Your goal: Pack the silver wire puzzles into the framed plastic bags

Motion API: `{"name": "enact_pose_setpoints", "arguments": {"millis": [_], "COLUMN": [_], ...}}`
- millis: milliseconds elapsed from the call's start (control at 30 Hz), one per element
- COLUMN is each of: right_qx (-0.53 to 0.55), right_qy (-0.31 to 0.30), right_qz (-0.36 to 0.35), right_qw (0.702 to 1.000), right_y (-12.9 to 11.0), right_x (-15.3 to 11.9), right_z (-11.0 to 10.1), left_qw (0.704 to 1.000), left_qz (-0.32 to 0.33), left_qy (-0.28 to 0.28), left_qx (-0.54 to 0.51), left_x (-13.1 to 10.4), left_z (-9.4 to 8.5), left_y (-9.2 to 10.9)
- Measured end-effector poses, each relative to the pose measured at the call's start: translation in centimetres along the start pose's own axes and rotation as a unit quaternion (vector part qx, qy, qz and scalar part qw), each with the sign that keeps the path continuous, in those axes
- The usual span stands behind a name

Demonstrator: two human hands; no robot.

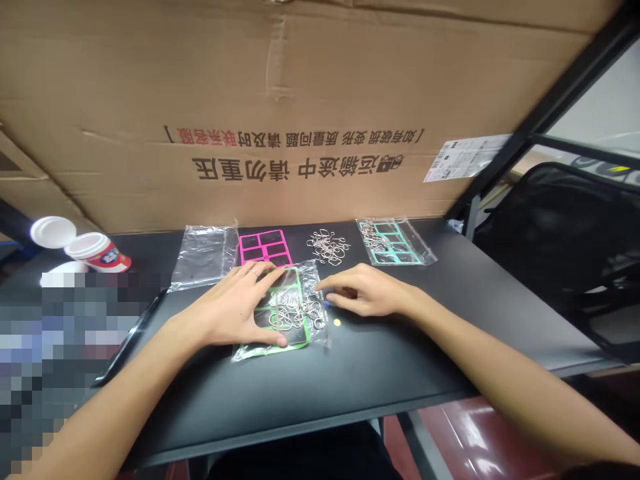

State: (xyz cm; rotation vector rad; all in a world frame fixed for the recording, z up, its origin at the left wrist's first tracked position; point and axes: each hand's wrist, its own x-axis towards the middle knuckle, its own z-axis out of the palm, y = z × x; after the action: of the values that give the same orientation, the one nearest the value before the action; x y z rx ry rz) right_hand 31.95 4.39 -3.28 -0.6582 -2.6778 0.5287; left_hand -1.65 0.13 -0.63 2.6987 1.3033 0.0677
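Observation:
A clear plastic bag with a green grid frame (303, 293) and several metal wire pieces (286, 316) lies on the dark table. Spread over the bag's left part is my left hand (240, 303), fingers apart, thumb at the lower edge. My right hand (367, 290) is at the bag's right edge, its index finger and thumb bent toward each other; what they hold, if anything, is too small to name. Behind the bag are a pink grid frame (265, 245) and a loose pile of metal wire pieces (330, 247). A small yellow disc (337, 323) lies below my right hand.
An empty clear bag (205, 257) lies at the left, and a bag with a teal frame (393, 241) at the back right. A red and white cup (100, 253) and white lids stand far left. A large cardboard sheet (300, 80) rises behind the table (380, 373).

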Motion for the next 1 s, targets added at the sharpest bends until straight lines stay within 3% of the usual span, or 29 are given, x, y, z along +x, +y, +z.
{"name": "enact_pose_setpoints", "arguments": {"millis": [167, 467, 600, 700, 833, 1000], "right_qx": [-0.008, -0.083, -0.043, -0.011, -0.061, -0.164], "right_qy": [-0.024, -0.001, 0.020, 0.001, -0.022, -0.019], "right_qz": [-0.041, 0.020, -0.014, -0.041, 0.024, 0.178], "right_qw": [0.999, 0.996, 0.999, 0.999, 0.998, 0.970], "right_y": [-0.5, -0.1, 0.1, 0.0, 0.0, 0.7], "right_x": [0.2, 0.2, -0.1, -0.1, 0.0, 0.3], "right_z": [0.5, 0.1, 0.0, 0.0, -0.3, -0.8], "left_qw": [1.000, 1.000, 1.000, 1.000, 1.000, 1.000], "left_qz": [-0.001, -0.011, -0.006, -0.004, -0.005, -0.006], "left_qy": [-0.006, -0.013, -0.010, -0.005, -0.009, -0.010], "left_qx": [0.003, 0.001, -0.003, -0.004, 0.000, 0.006], "left_x": [0.0, 0.1, 0.1, 0.1, 0.1, 0.1], "left_z": [-0.1, -0.2, -0.2, -0.1, -0.1, -0.1], "left_y": [0.1, 0.3, 0.2, 0.1, 0.1, 0.0]}}
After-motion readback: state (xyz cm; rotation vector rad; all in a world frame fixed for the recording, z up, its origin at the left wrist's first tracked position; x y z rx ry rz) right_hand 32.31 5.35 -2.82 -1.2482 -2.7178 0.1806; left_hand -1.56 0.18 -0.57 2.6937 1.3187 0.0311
